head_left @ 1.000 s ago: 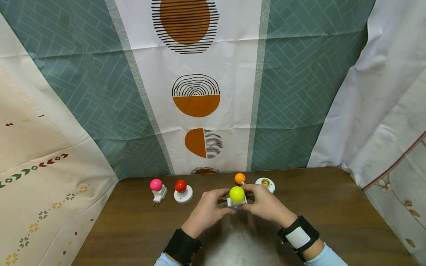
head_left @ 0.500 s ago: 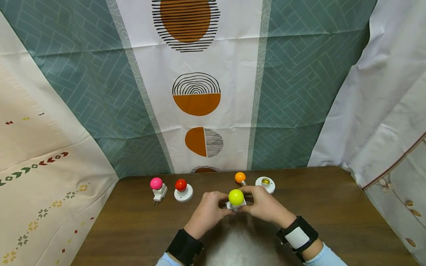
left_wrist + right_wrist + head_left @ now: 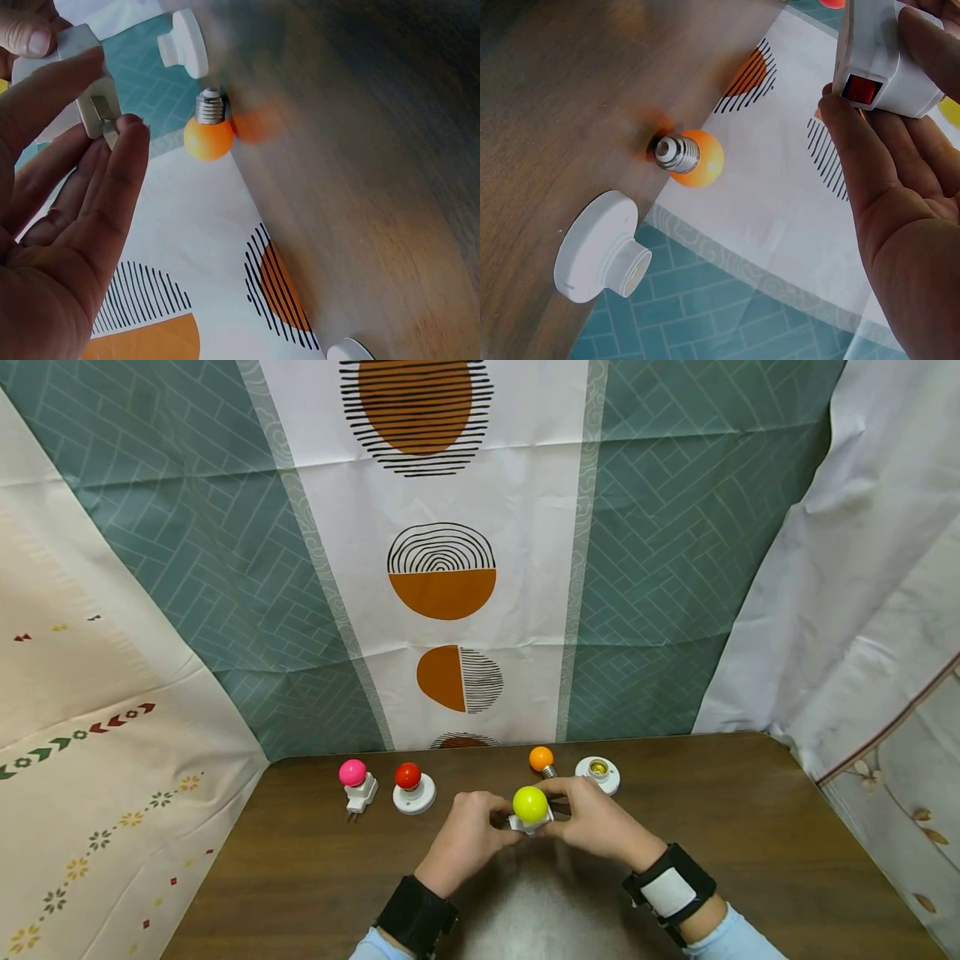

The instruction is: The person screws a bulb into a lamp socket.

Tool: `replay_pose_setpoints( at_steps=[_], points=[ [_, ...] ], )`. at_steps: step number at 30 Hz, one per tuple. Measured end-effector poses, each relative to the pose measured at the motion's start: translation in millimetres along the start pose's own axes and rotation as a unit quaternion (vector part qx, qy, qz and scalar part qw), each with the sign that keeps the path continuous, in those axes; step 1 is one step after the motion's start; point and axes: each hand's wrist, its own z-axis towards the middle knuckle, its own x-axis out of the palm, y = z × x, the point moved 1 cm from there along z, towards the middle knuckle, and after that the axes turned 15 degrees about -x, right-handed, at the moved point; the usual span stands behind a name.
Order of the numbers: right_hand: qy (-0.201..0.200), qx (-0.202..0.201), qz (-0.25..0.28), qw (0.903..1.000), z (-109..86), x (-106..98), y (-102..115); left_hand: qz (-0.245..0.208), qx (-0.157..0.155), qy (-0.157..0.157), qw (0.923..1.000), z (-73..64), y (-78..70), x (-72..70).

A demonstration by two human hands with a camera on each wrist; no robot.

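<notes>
Both hands hold a white plug-in lamp socket (image 3: 870, 45) from opposite ends, slightly above the table. A yellow-green bulb (image 3: 530, 805) sits in the socket, pointing up toward the head camera. My left hand (image 3: 467, 839) grips the plug end, and one fingertip lies against a metal prong (image 3: 110, 133) in the left wrist view. The right hand (image 3: 600, 823) pinches the other end, where a red switch (image 3: 862, 89) shows in the right wrist view. Just beyond the hands lies a loose orange bulb (image 3: 542, 758), its screw base bare.
Right of the orange bulb stands a round white lamp holder (image 3: 597, 775) with no bulb. To the left are a red bulb (image 3: 408, 776) in a round holder and a pink bulb (image 3: 352, 772) in a plug-in socket. Patterned cloth (image 3: 480, 610) hangs behind the wooden table (image 3: 315, 893).
The socket with its yellow-green bulb has come slightly nearer and turned a little between the hands. Both hands keep their hold, and the other bulbs stay put.
</notes>
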Motion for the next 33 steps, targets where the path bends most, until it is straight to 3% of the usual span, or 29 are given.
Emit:
replay_pose_setpoints(
  at_steps=[8, 15, 18, 25, 29, 33],
  points=[
    [-0.018, -0.007, 0.002, 0.9998, 1.0, 0, 4, -0.018, -0.015, -0.025, 0.9994, -1.4, 0.8, -3.2],
    [-0.067, 0.008, -0.025, 0.9974, 0.4, -5, 10, -0.029, -0.050, -0.100, 0.9933, 3.0, 6.8, -6.3],
    [-0.081, 0.015, -0.063, 0.9946, -0.1, -7, 11, -0.046, -0.078, -0.149, 0.9846, 6.7, 9.6, -9.4],
    [-0.098, 0.002, -0.156, 0.9829, -0.9, -9, 8, -0.087, -0.152, -0.250, 0.9524, 17.5, 19.7, -9.1],
    [-0.091, 0.007, -0.172, 0.9808, -0.6, -7, 7, -0.099, -0.179, -0.273, 0.9400, 22.9, 27.0, -6.1],
    [-0.079, 0.012, -0.181, 0.9802, -1.5, -5, 5, -0.097, -0.206, -0.281, 0.9325, 28.0, 36.1, -0.8]
  ],
)
